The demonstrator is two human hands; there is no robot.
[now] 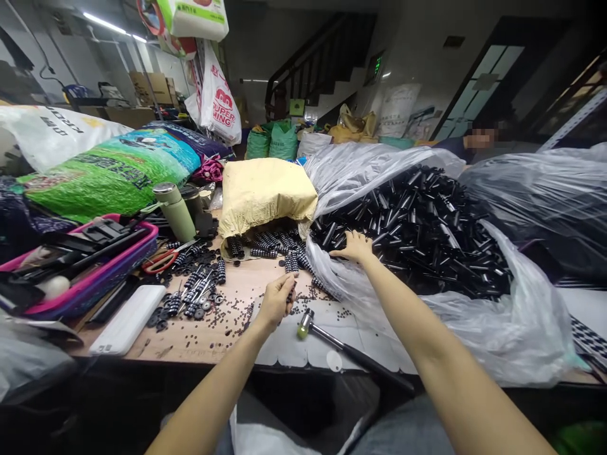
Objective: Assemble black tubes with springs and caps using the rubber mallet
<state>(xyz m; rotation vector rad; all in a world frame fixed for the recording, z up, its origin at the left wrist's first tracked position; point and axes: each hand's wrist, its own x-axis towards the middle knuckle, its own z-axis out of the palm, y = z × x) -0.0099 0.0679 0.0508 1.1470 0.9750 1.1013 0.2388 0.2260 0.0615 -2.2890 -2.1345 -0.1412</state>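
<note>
My left hand (pixel 279 298) is closed in a pinch above the work surface, with a small dark piece partly showing at its fingertips; most of it is hidden. My right hand (pixel 355 246) reaches over the near left edge of a clear plastic bag (pixel 535 322), fingers apart, at the heap of glossy black tube-like parts (pixel 427 234). Below the hands lies a hammer (pixel 341 344) with a yellowish face, its dark handle pointing toward me. Ribbed black-and-white cylinders (pixel 291 260) lie between the hands and a yellow sack (pixel 268 189).
Tiny dark rings (pixel 218 328) are scattered over the tabletop. On the left are more ribbed pieces with metal pins (pixel 196 287), red-handled scissors (pixel 161 260), a white power bank (pixel 128 319), a green flask (pixel 175 212) and a pink basket (pixel 95 272). Another person (pixel 467 142) is at the back right.
</note>
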